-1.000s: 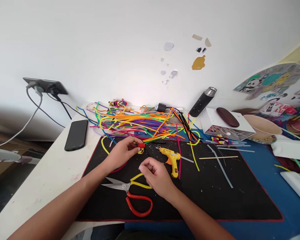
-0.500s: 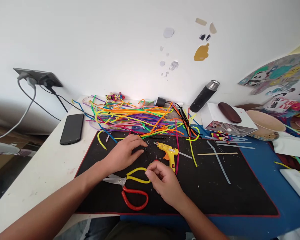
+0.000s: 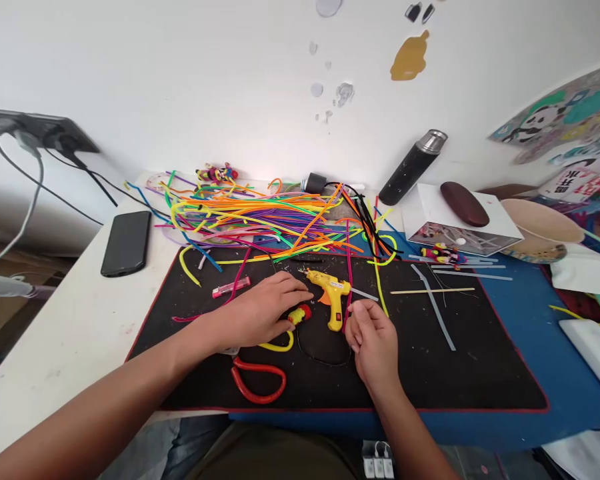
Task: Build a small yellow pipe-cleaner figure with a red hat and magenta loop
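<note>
My left hand (image 3: pixel 267 310) is over the black mat (image 3: pixel 415 373), its thumb and fingers apart around a small yellow-and-red pipe-cleaner piece (image 3: pixel 300 314). The thumb tip is at the piece's left end. My right hand (image 3: pixel 373 340) is closed in a pinch beside the glue gun's handle; what its fingers hold is hidden. A thin black strand (image 3: pixel 325 362) curves over the mat from near the piece to my right hand. The yellow hot glue gun (image 3: pixel 334 293) lies between the hands. Scissors with red and yellow handles (image 3: pixel 260 400) are partly under my left forearm.
A pile of coloured pipe cleaners (image 3: pixel 265 220) spreads along the wall. A phone (image 3: pixel 126 243) lies at left, a pink-labelled stick (image 3: pixel 231 287) on the mat. At right are glue sticks (image 3: pixel 437 313), a wooden stick (image 3: pixel 420 291), a white box (image 3: pixel 460 223) and a flask (image 3: pixel 414 167).
My right hand has moved right and slightly up, away from the left. My left hand has shifted right and down to the yellow-and-red piece. The camera view has tilted down.
</note>
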`<action>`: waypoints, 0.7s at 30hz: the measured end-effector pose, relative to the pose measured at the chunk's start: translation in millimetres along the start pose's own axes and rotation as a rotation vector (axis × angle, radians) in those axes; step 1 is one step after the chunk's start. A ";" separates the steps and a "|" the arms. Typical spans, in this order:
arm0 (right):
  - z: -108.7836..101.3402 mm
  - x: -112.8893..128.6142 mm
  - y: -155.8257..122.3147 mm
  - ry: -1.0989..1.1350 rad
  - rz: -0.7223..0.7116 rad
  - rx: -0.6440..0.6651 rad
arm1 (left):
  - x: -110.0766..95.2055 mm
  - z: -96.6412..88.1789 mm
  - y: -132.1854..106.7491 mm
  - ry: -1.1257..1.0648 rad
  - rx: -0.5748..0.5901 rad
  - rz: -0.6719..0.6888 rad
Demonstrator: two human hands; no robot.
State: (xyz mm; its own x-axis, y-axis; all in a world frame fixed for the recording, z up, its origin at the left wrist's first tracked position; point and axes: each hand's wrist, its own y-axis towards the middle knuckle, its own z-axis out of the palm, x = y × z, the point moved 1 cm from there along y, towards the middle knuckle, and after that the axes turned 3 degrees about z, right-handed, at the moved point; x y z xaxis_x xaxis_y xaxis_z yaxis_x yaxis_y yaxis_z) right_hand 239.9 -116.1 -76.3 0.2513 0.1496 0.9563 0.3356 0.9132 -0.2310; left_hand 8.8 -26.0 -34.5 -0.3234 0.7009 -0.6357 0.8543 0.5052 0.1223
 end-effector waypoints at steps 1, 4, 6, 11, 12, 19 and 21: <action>0.0 -2.4 0.7 0.001 0.001 -0.004 | 0.8 1.3 1.7 -0.004 0.006 0.004; -0.2 -8.2 0.8 -0.006 0.008 0.003 | 1.5 3.5 5.2 -0.025 0.038 0.013; -0.3 -9.9 0.5 -0.006 0.015 0.015 | 0.2 3.2 6.3 -0.036 0.055 0.006; 1.6 -7.5 -0.7 -0.038 0.023 0.052 | -0.5 -3.9 1.0 -0.159 -0.040 -0.097; 2.0 -6.4 -1.1 -0.054 0.023 0.060 | 0.9 -6.0 -1.5 -0.194 -0.075 -0.138; 2.2 -3.2 -3.3 -0.119 0.042 0.073 | 17.4 -15.0 -17.3 -0.229 -0.230 -0.339; 2.3 -3.0 -3.6 -0.122 0.045 0.072 | 20.7 -14.7 -18.9 -0.206 -0.241 -0.353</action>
State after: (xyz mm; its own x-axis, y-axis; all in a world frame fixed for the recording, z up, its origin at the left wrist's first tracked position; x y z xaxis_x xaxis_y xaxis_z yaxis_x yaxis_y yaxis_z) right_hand 235.9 -119.0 -78.0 0.1505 0.2319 0.9610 0.2592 0.9288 -0.2647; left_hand -20.0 -13.7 -38.8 -0.4689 0.3626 -0.8054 0.5799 0.8142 0.0290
